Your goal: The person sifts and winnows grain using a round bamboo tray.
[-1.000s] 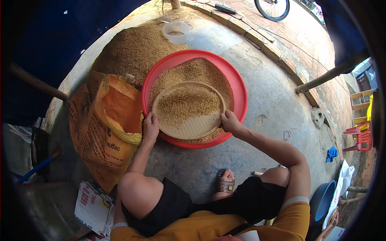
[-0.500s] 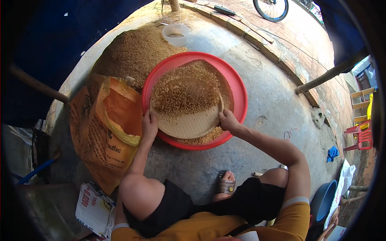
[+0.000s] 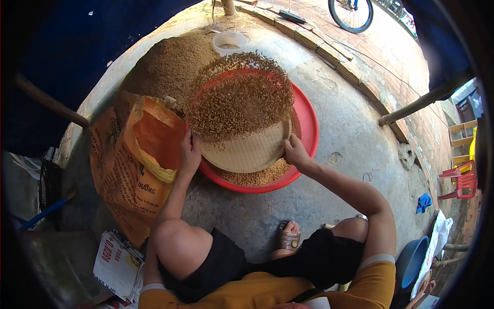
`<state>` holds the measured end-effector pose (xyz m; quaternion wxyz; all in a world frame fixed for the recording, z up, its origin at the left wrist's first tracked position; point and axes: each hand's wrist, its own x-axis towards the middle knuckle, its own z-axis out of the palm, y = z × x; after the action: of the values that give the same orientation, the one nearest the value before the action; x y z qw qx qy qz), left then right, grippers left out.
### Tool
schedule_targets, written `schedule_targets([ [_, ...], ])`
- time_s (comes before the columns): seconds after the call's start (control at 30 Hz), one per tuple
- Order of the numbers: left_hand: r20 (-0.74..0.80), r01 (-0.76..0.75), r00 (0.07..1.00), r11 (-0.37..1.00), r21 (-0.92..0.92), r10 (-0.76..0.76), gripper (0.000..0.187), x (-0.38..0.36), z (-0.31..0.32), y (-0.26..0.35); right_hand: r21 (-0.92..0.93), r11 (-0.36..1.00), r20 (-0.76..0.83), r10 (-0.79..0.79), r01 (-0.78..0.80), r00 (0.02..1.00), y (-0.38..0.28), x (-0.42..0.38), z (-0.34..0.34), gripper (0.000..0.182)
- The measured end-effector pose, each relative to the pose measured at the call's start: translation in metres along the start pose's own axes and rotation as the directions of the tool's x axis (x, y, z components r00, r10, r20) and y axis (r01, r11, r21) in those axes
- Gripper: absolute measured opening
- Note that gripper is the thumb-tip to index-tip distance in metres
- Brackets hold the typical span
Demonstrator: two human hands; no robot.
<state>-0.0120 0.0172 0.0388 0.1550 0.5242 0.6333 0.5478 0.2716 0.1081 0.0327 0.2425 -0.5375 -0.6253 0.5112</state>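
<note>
A round woven winnowing basket is held between my two hands over a wide red basin. My left hand grips its left rim, and my right hand grips the right rim. Loose brown husked grain is in the air above the basket's far half, spreading past its far edge. The near half of the weave shows bare. More grain lies in the basin below the near rim. The basket hides much of the basin's inside.
An open orange sack stands left of the basin. Behind it rises a brown heap of husks or grain, with a translucent tub beside it. A brick edging runs along the right. A blue basin sits at the lower right.
The grain has risen off the basket and spread upward and forward, above the basin's far rim. Both hands keep their hold on the basket's rim.
</note>
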Motion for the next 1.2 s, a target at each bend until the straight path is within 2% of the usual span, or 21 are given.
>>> schedule_targets([
  [0.03, -0.001, -0.003, 1.000, 1.000, -0.001, 0.003, 0.026, -0.006, 0.002, -0.013, 0.000, 1.000, -0.001, -0.003, 0.003, 1.000, -0.001, -0.003, -0.002, 0.021],
  [0.1, 0.129, 0.235, 0.961, 0.968, 0.085, -0.245, 0.030, -0.026, 0.002, -0.029, 0.045, 0.972, 0.186, 0.219, -0.231, 0.958, -0.005, -0.018, -0.003, 0.021],
  [0.13, 0.124, 0.272, 0.954, 0.962, 0.014, -0.272, 0.029, -0.033, 0.002, -0.031, 0.077, 0.957, 0.199, 0.261, -0.280, 0.945, -0.012, -0.024, -0.004, 0.021],
  [0.27, 0.150, 0.304, 0.940, 0.952, 0.042, -0.307, 0.026, -0.026, -0.014, -0.001, 0.059, 0.933, 0.265, 0.328, -0.354, 0.907, -0.019, -0.029, -0.006, 0.020],
  [0.33, 0.048, 0.139, 0.989, 0.990, -0.035, -0.137, 0.028, -0.014, -0.022, 0.042, 0.110, 0.989, 0.055, -0.102, 0.096, 0.993, -0.024, -0.029, -0.004, 0.015],
  [0.37, 0.047, 0.131, 0.991, 0.991, -0.039, -0.129, 0.028, -0.009, -0.023, 0.051, 0.109, 0.989, 0.049, -0.109, 0.103, 0.993, -0.028, -0.027, -0.003, 0.015],
  [0.43, -0.122, -0.077, 0.990, 0.995, -0.056, 0.070, 0.030, -0.001, -0.022, 0.060, -0.033, 0.864, -0.142, -0.502, 0.503, 0.853, -0.035, -0.024, -0.004, 0.018],
  [0.47, -0.167, -0.187, 0.970, 0.982, -0.040, 0.178, 0.028, 0.007, -0.017, 0.052, -0.034, 0.866, -0.141, -0.498, 0.499, 0.856, -0.032, -0.018, -0.005, 0.018],
  [0.5, -0.167, -0.179, 0.971, 0.983, -0.041, 0.170, 0.028, 0.011, -0.015, 0.043, -0.014, 0.902, -0.096, -0.430, 0.431, 0.898, -0.025, -0.008, -0.005, 0.019],
  [0.57, -0.010, -0.012, 1.000, 1.000, 0.007, 0.012, 0.025, 0.011, -0.012, 0.025, 0.005, 0.934, -0.046, -0.357, 0.357, 0.933, -0.017, -0.003, -0.006, 0.019],
  [0.63, 0.055, 0.059, 0.997, 0.996, 0.065, -0.063, 0.022, -0.002, -0.005, -0.003, 0.049, 0.995, 0.114, 0.082, -0.088, 0.990, -0.012, -0.005, -0.006, 0.020],
  [0.67, 0.110, 0.125, 0.984, 0.984, 0.124, -0.139, 0.020, -0.010, -0.001, -0.017, 0.050, 0.995, 0.118, 0.083, -0.090, 0.990, -0.009, -0.009, -0.007, 0.020],
  [0.73, 0.117, 0.164, 0.977, 0.977, 0.139, -0.181, 0.020, -0.028, 0.007, -0.037, 0.005, 0.950, 0.235, 0.303, -0.313, 0.924, -0.005, -0.017, -0.009, 0.021],
  [0.8, 0.164, 0.243, 0.947, 0.950, 0.196, -0.276, 0.021, -0.035, 0.007, -0.043, -0.023, 0.954, 0.223, 0.297, -0.300, 0.929, -0.008, -0.020, -0.012, 0.021],
  [0.87, 0.136, 0.210, 0.963, 0.964, 0.163, -0.233, 0.022, -0.025, -0.002, 0.002, -0.052, 0.958, 0.212, 0.287, -0.282, 0.934, -0.009, -0.021, -0.012, 0.020],
  [0.93, 0.100, 0.170, 0.978, 0.976, 0.133, -0.184, 0.023, -0.013, -0.008, 0.038, 0.000, 0.992, 0.015, -0.129, 0.129, 0.992, -0.011, -0.021, -0.010, 0.019],
  [1.0, -0.078, -0.075, 0.994, 0.995, 0.064, 0.080, 0.025, -0.002, -0.010, 0.053, -0.024, 0.973, -0.032, -0.228, 0.228, 0.973, -0.023, -0.020, -0.013, 0.018],
  [1.03, -0.078, -0.075, 0.994, 0.995, 0.063, 0.080, 0.025, 0.003, -0.008, 0.051, -0.052, 0.948, -0.073, -0.316, 0.313, 0.946, -0.027, -0.020, -0.014, 0.018],
  [1.13, -0.091, -0.121, 0.989, 0.993, 0.007, 0.121, 0.026, 0.005, -0.004, 0.031, -0.020, 0.965, -0.067, -0.262, 0.261, 0.963, -0.021, -0.009, -0.010, 0.016],
  [1.17, -0.008, -0.054, 0.998, 0.994, 0.097, 0.055, 0.025, 0.002, -0.002, 0.019, -0.019, 0.965, -0.065, -0.262, 0.261, 0.963, -0.019, -0.010, -0.010, 0.016],
  [1.2, 0.069, 0.004, 0.997, 0.982, 0.191, -0.017, 0.024, -0.001, 0.001, 0.004, 0.006, 0.997, 0.024, -0.071, 0.071, 0.997, -0.016, -0.013, -0.010, 0.017],
])
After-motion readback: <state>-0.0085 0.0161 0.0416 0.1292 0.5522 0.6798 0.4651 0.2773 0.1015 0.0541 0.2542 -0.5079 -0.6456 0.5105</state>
